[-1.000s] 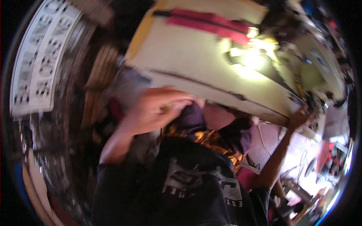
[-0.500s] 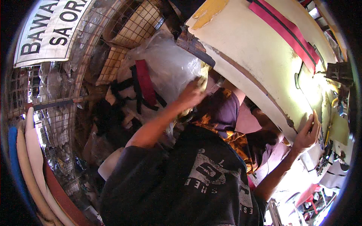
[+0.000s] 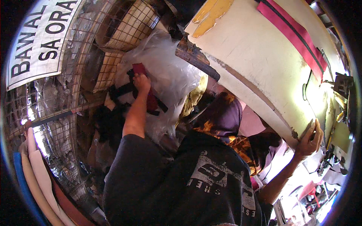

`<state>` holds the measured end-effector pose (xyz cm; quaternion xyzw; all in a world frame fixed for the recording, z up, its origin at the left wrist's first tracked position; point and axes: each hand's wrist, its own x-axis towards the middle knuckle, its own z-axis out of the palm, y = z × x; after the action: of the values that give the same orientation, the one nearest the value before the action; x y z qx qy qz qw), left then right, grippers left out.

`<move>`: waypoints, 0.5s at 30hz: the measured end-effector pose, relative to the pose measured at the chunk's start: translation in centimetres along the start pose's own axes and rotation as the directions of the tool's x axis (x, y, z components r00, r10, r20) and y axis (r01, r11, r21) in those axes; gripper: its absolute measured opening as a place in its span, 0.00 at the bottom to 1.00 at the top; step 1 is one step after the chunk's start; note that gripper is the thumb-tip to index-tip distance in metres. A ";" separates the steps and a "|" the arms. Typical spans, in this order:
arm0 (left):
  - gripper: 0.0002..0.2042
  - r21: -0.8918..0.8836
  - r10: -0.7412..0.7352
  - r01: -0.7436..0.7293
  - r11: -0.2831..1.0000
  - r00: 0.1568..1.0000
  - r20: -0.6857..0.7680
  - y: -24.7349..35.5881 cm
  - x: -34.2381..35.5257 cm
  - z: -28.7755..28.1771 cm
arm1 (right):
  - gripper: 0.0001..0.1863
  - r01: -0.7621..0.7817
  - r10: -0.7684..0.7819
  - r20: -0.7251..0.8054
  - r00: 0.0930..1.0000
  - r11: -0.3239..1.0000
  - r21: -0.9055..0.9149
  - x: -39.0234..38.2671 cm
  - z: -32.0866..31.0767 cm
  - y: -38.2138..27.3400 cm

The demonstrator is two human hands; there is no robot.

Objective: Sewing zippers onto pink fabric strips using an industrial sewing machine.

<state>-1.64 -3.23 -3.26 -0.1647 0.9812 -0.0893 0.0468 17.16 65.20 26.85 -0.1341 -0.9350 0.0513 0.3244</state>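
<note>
My left hand reaches out to a dark red fabric strip with black straps, lying on a clear plastic bag. Its fingers are closed around the strip's edge. At the right, my right hand rests by the near edge of a worn cream tabletop. The thumb and fingertips there are pinched together, and a thin dark line runs up from them; what they hold is too small to name. A longer red strip with a black band down its middle lies across the tabletop.
A sewing machine part with a bright lamp glow stands at the tabletop's right. Wire mesh with a white sign closes off the left. Rolls of material lean at the lower left. Yellowish foam shows beside the plastic.
My left hand has moved left and away from the tabletop's corner onto the red strip on the plastic. My right hand stays at the tabletop's edge. The view has shifted slightly.
</note>
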 end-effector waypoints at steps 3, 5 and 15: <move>0.19 -0.007 -0.056 0.057 0.998 0.996 0.069 0.1 0.3 -0.1 | 0.09 -0.026 0.026 -0.003 1.000 1.000 0.013 -0.1 0.1 0.2; 0.18 -0.038 -0.089 0.093 0.995 0.991 0.105 -0.4 0.9 -0.2 | 0.09 -0.029 0.029 0.004 1.000 0.999 0.014 -0.2 0.0 0.3; 0.16 -0.941 -0.458 0.325 0.097 0.854 0.248 -5.7 2.2 -2.2 | 0.10 -0.006 0.008 -0.034 0.999 0.998 0.056 0.2 -0.2 -1.2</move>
<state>-2.23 -8.89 -0.16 -0.4055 0.7387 0.5189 -0.1436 16.85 64.09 27.35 -0.1290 -0.9270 0.0764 0.3437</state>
